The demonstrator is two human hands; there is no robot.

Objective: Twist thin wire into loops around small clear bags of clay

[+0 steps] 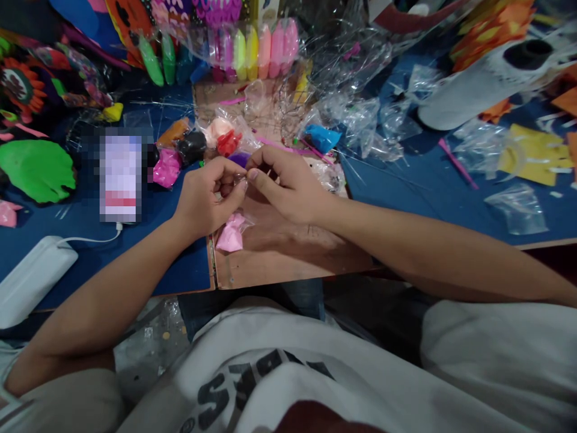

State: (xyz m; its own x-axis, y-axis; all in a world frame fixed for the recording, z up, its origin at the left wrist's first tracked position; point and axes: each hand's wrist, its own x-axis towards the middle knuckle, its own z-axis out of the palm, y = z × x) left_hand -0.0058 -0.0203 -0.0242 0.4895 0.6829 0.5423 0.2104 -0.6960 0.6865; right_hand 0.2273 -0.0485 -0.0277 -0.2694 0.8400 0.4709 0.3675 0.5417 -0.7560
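My left hand (210,195) and my right hand (288,183) meet fingertip to fingertip above the wooden board (288,258). Both pinch a small piece of clear plastic; whatever else may be between the fingertips is too small to tell. Right behind the fingers lies a purple lump (240,159), partly covered by them. A light pink bag (231,233) rests on the board just below my left hand. Farther back sit a red lump (228,142), a black one (191,144) and a magenta bag (166,168). A blue lump in plastic (323,138) is beyond my right hand.
On the left are a phone (120,180) with a cable, a white power bank (38,279) and a green shape (38,170). Colored clay sticks (252,54) lie at the back. Clear wrappers (360,120) and a white cylinder (482,84) occupy the right.
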